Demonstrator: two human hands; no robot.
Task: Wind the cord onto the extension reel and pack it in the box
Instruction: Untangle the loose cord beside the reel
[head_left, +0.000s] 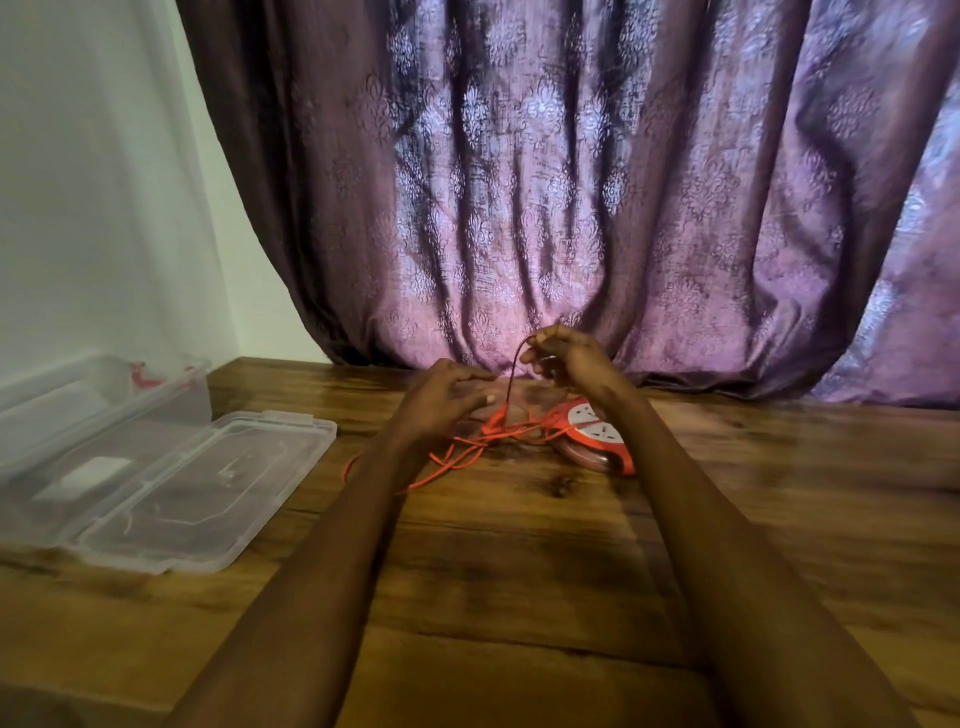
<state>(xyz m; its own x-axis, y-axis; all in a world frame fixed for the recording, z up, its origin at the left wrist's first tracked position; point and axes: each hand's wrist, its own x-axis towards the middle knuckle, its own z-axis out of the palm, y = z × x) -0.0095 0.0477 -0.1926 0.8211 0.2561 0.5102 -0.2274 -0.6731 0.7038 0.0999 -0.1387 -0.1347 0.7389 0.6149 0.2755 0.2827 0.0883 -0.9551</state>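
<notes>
While the right hand (563, 353) pinches a strand of red cord (470, 452) and lifts it above the reel (595, 434), probably to free a tangle, the left hand (441, 397) hovers beside the reel, fingers spread, gripping nothing. Loose cord lies left of the reel on the table (519, 571); the box (156, 488) waits open, well left of the reel.

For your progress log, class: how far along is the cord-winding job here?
Done: the clear box lies open. In hand: the right hand pinches a lifted cord strand while the left hand hovers over the tangle. Left: winding the loose cord onto the reel, then boxing it.
</notes>
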